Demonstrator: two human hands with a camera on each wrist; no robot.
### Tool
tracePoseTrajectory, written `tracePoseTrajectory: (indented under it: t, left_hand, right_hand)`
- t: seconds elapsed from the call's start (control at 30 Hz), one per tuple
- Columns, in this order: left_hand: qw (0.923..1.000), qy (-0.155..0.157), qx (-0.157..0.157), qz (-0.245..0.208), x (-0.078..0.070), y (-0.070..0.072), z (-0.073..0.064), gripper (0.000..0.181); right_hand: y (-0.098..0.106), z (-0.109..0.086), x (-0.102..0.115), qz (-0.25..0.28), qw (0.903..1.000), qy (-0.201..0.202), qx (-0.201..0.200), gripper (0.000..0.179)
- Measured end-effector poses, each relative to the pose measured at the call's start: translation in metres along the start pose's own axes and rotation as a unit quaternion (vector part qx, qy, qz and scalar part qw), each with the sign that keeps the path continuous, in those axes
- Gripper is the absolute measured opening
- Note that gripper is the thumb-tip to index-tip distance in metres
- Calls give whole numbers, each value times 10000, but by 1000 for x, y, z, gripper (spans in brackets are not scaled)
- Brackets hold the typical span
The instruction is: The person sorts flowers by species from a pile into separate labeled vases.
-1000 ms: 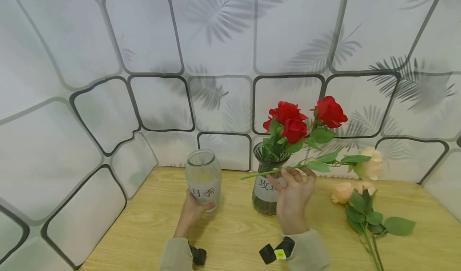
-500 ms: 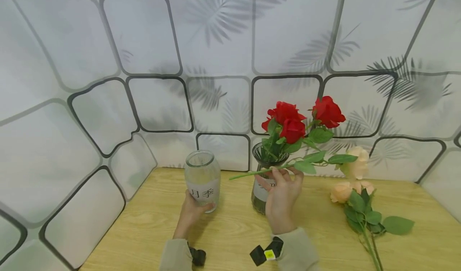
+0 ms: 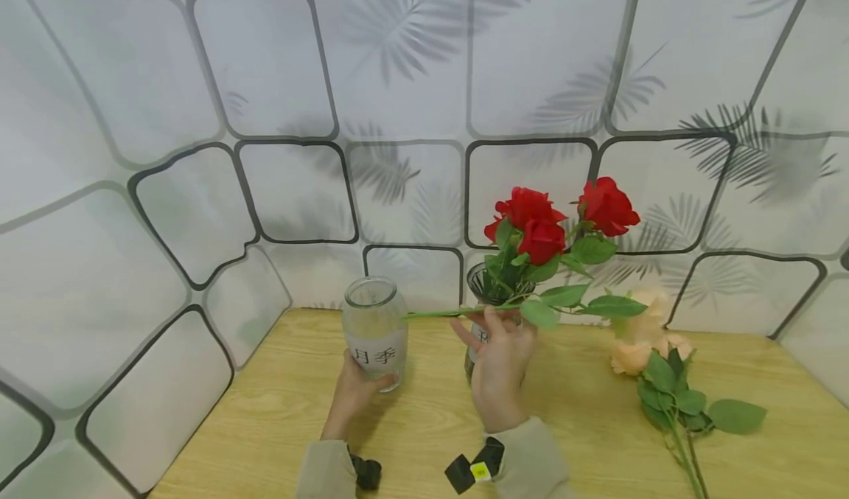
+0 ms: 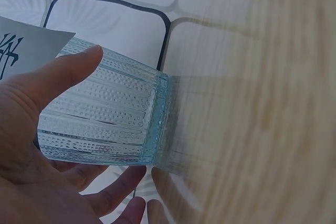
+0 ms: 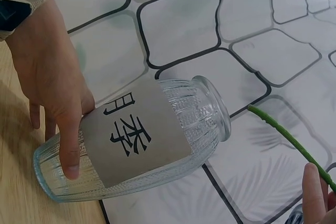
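My left hand holds the lower part of a clear glass vase, thumb across the front and fingers behind. The vase stands upright and bears a white label with dark characters. In the left wrist view the thumb lies on the ribbed glass near its base. My right hand pinches the green stem of a peach flower, held nearly level with its bloom to the right. The cut end of the stem points at the clear vase, close to its rim in the right wrist view.
Behind my right hand stands a dark glass vase with several red roses. More peach flowers with green leaves lie on the wooden table at right. A patterned cloth hangs behind.
My right hand has moved left with the peach flower, bringing its stem end from in front of the dark vase to beside the clear vase. My left hand stays on the clear vase.
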State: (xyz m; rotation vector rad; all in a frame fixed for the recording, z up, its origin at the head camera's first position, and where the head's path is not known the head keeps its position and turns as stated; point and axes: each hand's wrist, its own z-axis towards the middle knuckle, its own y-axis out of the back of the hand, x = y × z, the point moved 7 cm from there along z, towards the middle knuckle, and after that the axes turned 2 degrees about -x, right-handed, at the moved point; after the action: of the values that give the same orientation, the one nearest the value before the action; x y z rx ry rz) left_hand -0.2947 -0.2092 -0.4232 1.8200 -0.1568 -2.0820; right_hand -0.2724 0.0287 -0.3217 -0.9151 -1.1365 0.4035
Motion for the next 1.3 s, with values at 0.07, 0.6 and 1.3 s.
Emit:
tracePoseTrajectory:
  t: [0.07,0.6,1.3]
  left_hand:
    - [10000,5,5,6,0,0,0,91]
    - [9999,48,-36,-117,1,1,1,88]
    - [9999,19,-125,-70,3,2,1,88]
  right_hand:
    - [-2,-1,-1,-32,10000,69,59,35]
    - [-22,-7,-7,-152,9974,445,539,31]
    - [-68,-9,-24,-1900,9403,1794,2182,8]
